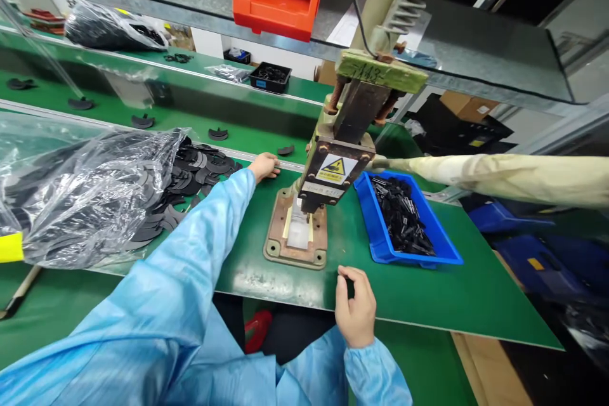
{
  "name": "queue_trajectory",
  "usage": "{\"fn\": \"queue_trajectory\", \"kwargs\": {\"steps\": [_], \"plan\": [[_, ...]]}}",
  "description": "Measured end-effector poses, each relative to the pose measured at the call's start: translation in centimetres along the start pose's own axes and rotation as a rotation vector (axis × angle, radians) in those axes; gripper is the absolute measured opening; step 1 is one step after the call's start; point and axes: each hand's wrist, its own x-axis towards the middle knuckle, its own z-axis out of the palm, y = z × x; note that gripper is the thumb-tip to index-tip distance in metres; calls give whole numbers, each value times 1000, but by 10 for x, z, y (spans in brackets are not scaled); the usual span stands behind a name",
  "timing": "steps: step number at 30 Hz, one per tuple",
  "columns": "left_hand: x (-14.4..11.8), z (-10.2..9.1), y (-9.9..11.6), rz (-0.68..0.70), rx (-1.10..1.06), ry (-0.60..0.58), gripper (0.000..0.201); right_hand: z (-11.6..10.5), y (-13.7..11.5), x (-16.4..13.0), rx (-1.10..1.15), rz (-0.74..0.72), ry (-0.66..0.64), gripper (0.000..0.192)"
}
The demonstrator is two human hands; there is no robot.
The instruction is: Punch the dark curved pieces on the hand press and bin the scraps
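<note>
Left grip (263,167) spread over black crescent parts (200,168); right grip (354,307) curled, apparently empty, beside press (328,171). I judge fetching; next, seating one part.

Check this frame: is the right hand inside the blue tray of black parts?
No, the right hand rests at the near edge of the green table, apart from the blue tray.
</note>
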Motion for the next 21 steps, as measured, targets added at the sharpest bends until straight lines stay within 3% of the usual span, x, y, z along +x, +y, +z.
{"fn": "queue_trajectory", "kwargs": {"steps": [3, 6, 8, 11, 14, 18, 21], "plan": [[-32, -30, -21, 152, 227, 17, 24, 1, 0, 2, 29, 5, -21, 20], [-85, -58, -51, 563, 800, -73, 33, 2, -4, 3, 54, 16, -56, 21], [-123, -73, -75, 689, 1015, -112, 45, 2, -9, 5, 56, 33, -87, 20], [-161, -90, -109, 711, 1146, -92, 64, -7, -10, 16, 17, 72, -116, 19], [-173, -99, -130, 727, 1149, -23, 72, -31, 5, 47, -91, 130, -97, 23], [-177, -100, -137, 750, 1097, 91, 67, -74, 50, 114, -299, 255, -90, 30], [-177, -99, -137, 748, 1046, 126, 60, -92, 86, 161, -447, 376, -225, 34]]}}
